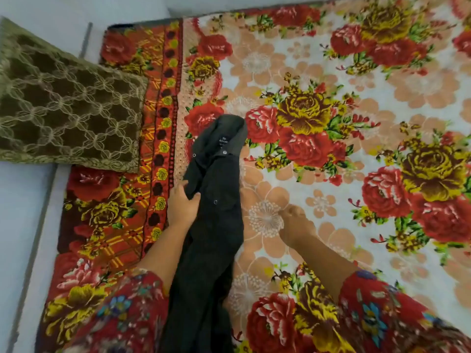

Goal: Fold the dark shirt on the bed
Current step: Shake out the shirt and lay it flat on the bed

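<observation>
The dark shirt (214, 215) hangs in a long narrow bunch down the middle of the view, collar and label at the top, small buttons showing on its front. My left hand (182, 205) grips its left edge about a third of the way down. My right hand (297, 225) is to the right of the shirt, apart from it, fingers pinched together over the floral bedspread (331, 174); it seems to hold nothing. The shirt's lower end runs out of view at the bottom between my floral sleeves.
A brown and gold patterned cushion (68, 103) lies at the left, overlapping the bedspread's red border. The bed's left edge (58, 225) meets a pale floor or wall. The bedspread stretches wide to the right and far side.
</observation>
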